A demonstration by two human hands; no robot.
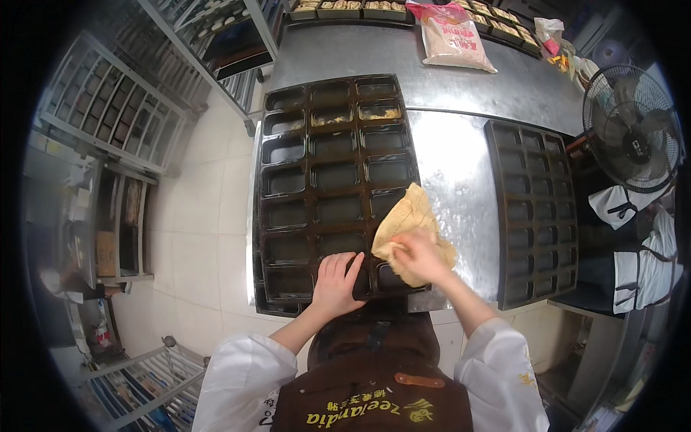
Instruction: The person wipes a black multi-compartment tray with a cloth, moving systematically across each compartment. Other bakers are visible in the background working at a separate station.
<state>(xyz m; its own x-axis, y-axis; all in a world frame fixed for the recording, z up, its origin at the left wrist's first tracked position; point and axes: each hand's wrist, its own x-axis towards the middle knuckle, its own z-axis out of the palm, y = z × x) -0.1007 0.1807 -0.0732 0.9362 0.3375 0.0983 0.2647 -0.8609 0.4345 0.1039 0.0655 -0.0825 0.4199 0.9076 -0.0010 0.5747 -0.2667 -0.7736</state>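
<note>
A large dark baking pan with rows of rectangular wells lies on the metal table in front of me. My right hand grips a yellowish-tan cloth, which is spread over the pan's near right corner and hangs past its right edge. On the pan's near part, my left hand rests with its fingers stretched out and nothing held. Yellow crumbs sit in a couple of wells toward the far end. The wells under the cloth are hidden.
A second dark multi-well pan lies to the right, by a black fan. At the table's far side are a bag of pale contents and several filled tins. Metal racks stand on the left over the tiled floor.
</note>
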